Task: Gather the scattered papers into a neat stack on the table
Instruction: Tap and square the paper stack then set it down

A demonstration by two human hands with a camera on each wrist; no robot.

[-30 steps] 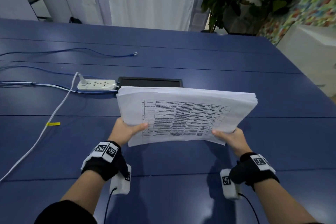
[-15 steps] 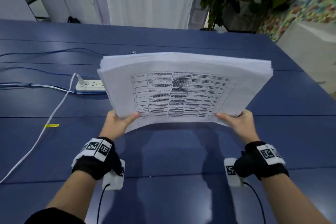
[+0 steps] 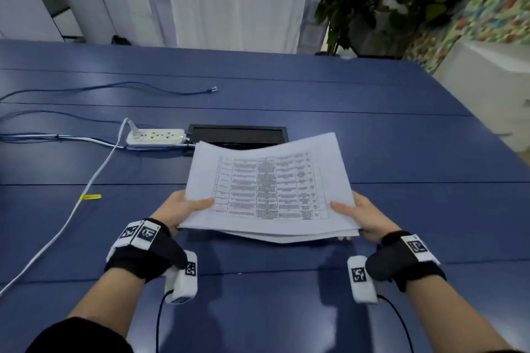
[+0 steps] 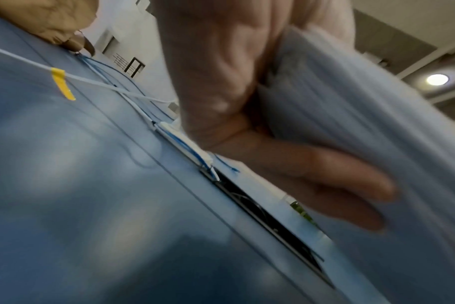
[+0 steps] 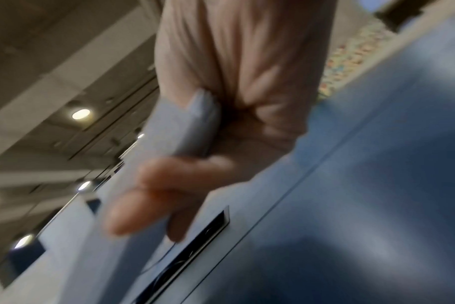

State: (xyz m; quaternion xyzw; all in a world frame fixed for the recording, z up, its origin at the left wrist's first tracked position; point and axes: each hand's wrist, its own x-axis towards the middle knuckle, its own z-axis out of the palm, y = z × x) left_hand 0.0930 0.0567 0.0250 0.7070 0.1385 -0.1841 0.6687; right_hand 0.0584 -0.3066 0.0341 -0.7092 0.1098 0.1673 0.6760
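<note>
Slipping looks like the main danger: the stack of papers point(image 3: 269, 189) hangs above the blue table point(image 3: 401, 152), its lower sheets already fanned along the near edge, so a loosened pinch or uneven lowering could spill them. The left hand point(image 3: 179, 209) and right hand point(image 3: 362, 216) each grip a side, thumbs on top, fingers curled underneath, forearms reaching forward.

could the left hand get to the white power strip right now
Probably not as things stand: the left hand grips the paper stack that both hands hold up. The table between it and the power strip looks bare, so once freed it likely could.
</note>
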